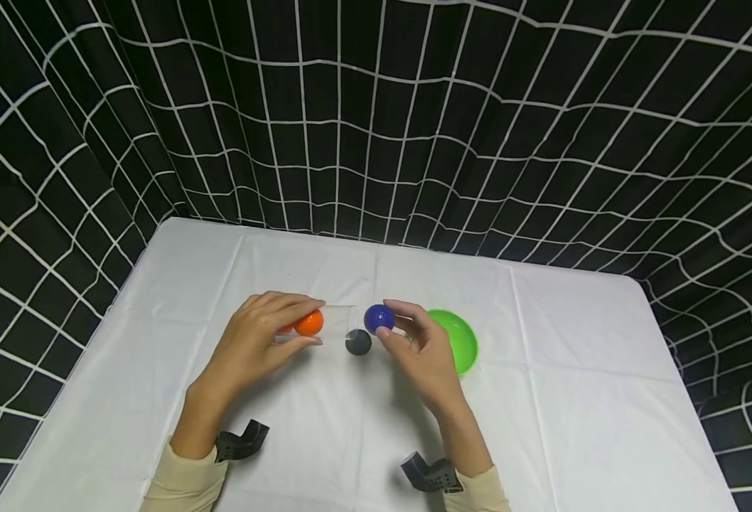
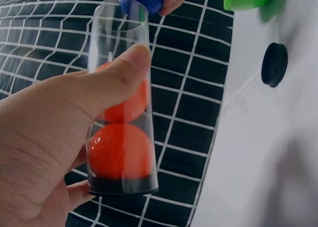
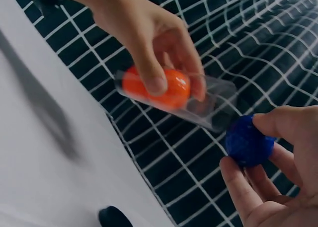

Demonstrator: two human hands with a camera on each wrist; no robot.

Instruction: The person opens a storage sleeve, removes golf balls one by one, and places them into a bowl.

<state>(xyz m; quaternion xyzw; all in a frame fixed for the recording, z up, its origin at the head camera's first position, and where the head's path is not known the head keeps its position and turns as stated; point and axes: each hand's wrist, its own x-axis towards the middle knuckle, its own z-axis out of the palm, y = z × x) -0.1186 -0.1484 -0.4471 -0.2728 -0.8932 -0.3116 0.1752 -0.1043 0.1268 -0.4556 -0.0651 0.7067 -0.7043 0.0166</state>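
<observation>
My left hand grips a clear plastic tube around its side, fingers on one side and thumb on the other. Inside it sit two orange balls, stacked against the tube's black closed end. Between thumb and fingertips my right hand pinches a blue ball. That ball is right at the tube's open mouth, overlapping its rim in the left wrist view. In the head view the tube lies nearly sideways, its mouth facing the right hand.
A round black cap lies on the white-covered table below the tube's mouth. Partly behind the right hand stands a green bowl. Black cloth with a white grid rises behind the table and along its sides.
</observation>
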